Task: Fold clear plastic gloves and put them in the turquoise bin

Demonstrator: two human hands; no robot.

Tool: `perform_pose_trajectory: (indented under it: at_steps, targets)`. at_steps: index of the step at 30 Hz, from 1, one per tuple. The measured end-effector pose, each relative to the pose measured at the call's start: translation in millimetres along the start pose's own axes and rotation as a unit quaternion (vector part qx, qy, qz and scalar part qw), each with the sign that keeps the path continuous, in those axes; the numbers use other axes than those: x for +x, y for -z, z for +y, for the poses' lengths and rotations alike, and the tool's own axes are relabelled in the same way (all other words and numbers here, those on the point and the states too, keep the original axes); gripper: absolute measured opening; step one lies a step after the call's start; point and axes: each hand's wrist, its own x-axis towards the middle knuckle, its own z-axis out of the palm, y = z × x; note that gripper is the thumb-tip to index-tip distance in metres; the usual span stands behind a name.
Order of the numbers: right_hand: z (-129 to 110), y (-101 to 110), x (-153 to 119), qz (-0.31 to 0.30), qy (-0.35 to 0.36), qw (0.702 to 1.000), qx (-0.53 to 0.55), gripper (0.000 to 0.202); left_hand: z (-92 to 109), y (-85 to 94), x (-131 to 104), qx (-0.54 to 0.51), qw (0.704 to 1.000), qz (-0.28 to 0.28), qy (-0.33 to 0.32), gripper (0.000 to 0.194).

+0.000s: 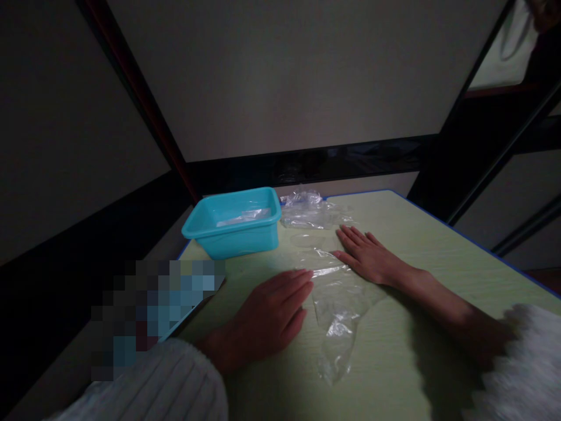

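A clear disposable plastic glove [339, 316] lies spread on the table in front of me, thin and wrinkled, with bright reflections. My right hand [366, 254] rests palm down on its far right part, fingers stretched out and slightly apart. At the glove's left edge is my left hand [274, 313], turned on its side with fingers extended and the fingertips touching or just over the film. Neither hand grips anything. Beyond the glove sits a crumpled pile of clear plastic [311, 210], apparently more gloves.
A turquoise plastic basin [236, 237] stands at the back left of the pale table [421, 251], with some clear plastic inside. A pixelated object [175, 298] lies by the left edge. Light panels with dark trim rise behind the table.
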Motion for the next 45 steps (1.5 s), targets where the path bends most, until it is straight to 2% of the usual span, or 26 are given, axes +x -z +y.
perform_pose_trajectory:
  at_steps: [5, 8, 13, 16, 22, 24, 27, 30, 33, 36, 41, 45]
  targets:
    - [3, -2, 1, 0.000, 0.003, 1.000, 0.003, 0.075, 2, -0.8, -2, -0.049, 0.982, -0.145, 0.107, 0.058]
    - [8, -2, 1, -0.001, -0.001, 1.000, 0.005, 0.078, -1, 5.3, -2, -0.056, 0.970, -0.205, 0.120, 0.060]
    - [12, 0, -1, -0.015, -0.036, 0.999, 0.006, 0.085, -1, 14.1, 2, -0.052, 0.958, -0.254, 0.123, 0.059]
    - [12, 1, -2, -0.026, -0.052, 0.998, -0.002, 0.086, -1, 15.5, 2, -0.047, 0.955, -0.265, 0.123, 0.060]
    - [10, 2, -3, -0.026, -0.057, 0.998, -0.007, 0.084, -3, 14.1, 0, -0.033, 0.960, -0.250, 0.119, 0.063]
    - [9, 3, -3, -0.025, -0.061, 0.998, -0.008, 0.084, -3, 11.1, 0, -0.018, 0.966, -0.229, 0.121, 0.063]
    - [8, 3, -4, -0.019, -0.068, 0.997, -0.011, 0.082, 1, 4.1, 0, 0.000, 0.980, -0.158, 0.117, 0.057]
    - [7, 3, -5, -0.006, -0.068, 0.998, -0.014, 0.081, 8, -3.0, -1, -0.009, 0.994, -0.065, 0.084, 0.043]
    - [2, 7, -7, 0.032, -0.043, 0.998, -0.026, 0.078, 16, -6.9, -2, -0.036, 0.997, -0.004, 0.063, 0.034]
    - [-10, 12, -10, 0.055, 0.021, 0.998, -0.019, 0.072, 19, -7.2, -1, -0.053, 0.997, 0.005, 0.058, 0.033]
    - [-28, 10, -15, -0.002, 0.159, 0.987, 0.027, 0.070, 17, -4.7, 0, -0.032, 0.999, -0.008, -0.038, 0.024]
    - [-28, 2, -15, -0.014, 0.166, 0.985, 0.049, 0.073, 17, -3.7, -1, -0.003, 0.998, 0.001, -0.066, 0.024]
